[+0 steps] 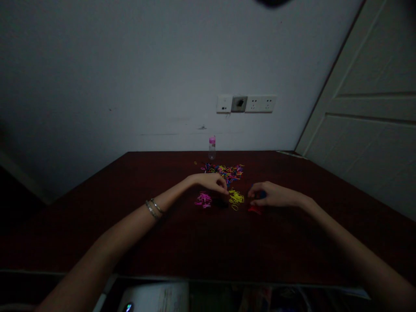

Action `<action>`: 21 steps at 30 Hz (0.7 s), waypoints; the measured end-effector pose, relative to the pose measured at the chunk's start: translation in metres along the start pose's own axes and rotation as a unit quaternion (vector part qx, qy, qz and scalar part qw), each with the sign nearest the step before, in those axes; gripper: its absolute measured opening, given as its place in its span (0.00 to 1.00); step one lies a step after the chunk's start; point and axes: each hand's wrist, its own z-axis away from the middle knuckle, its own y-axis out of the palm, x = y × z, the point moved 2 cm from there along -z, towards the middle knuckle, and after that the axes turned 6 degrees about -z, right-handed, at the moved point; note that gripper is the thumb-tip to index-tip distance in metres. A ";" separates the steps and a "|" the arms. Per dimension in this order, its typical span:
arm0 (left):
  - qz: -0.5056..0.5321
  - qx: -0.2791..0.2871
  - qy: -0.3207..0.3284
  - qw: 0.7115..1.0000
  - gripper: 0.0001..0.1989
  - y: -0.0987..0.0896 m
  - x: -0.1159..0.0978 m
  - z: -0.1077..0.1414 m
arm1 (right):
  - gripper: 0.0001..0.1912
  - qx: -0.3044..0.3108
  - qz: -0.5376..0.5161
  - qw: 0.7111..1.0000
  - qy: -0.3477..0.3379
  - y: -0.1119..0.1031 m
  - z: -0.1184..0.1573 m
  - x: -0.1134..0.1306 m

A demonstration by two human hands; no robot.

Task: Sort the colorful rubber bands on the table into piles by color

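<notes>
Small rubber bands lie on a dark red table, with a mixed-colour pile (229, 172) behind my hands. My left hand (214, 183) has its fingers curled together between the pink bands (204, 199) and the yellow bands (236, 198); anything in its fingertips is too small to make out. To the right, my right hand (268, 194) is over some blue bands (262, 195), its thumb and fingers apart. Red bands (255, 209) lie just below its fingertips. Whether the right fingers touch the blue bands is unclear.
A clear bottle with a pink top (212, 148) stands at the table's back edge, near the wall. Sockets (260, 104) are on the wall above. A panelled door (367, 95) is at the right. Below the table's front edge, a white object (156, 297) lies among other items.
</notes>
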 end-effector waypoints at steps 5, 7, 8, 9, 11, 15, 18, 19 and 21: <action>0.029 -0.173 -0.059 0.983 0.16 -0.018 0.055 -0.003 | 0.17 -0.070 -0.008 0.997 0.000 -0.020 -0.015 -0.013; 0.031 -0.260 -0.118 0.958 0.17 -0.023 0.084 0.000 | 0.16 -0.108 -0.004 0.994 0.013 -0.027 -0.025 -0.025; 0.034 -0.301 -0.148 0.941 0.17 -0.025 0.098 0.003 | 0.15 -0.122 0.000 0.992 0.015 -0.030 -0.030 -0.032; 0.039 -0.337 -0.174 0.924 0.17 -0.025 0.112 0.006 | 0.15 -0.128 0.005 0.992 0.017 -0.031 -0.035 -0.038; 0.045 -0.405 -0.223 0.886 0.17 -0.025 0.136 0.016 | 0.14 -0.131 0.006 0.991 0.030 -0.032 -0.042 -0.050; 0.102 -0.483 -0.274 0.825 0.16 -0.021 0.162 0.033 | 0.17 -0.066 -0.015 0.997 0.048 -0.025 -0.044 -0.061; 0.134 -0.496 -0.264 0.816 0.16 -0.019 0.164 0.036 | 0.24 -0.004 -0.017 0.999 0.049 -0.017 -0.036 -0.060; 0.136 -0.493 -0.259 0.819 0.16 -0.018 0.163 0.035 | 0.25 0.005 -0.014 0.999 0.050 -0.016 -0.033 -0.060; 0.128 -0.487 -0.253 0.826 0.16 -0.018 0.160 0.034 | 0.26 0.018 -0.011 0.999 0.048 -0.015 -0.026 -0.060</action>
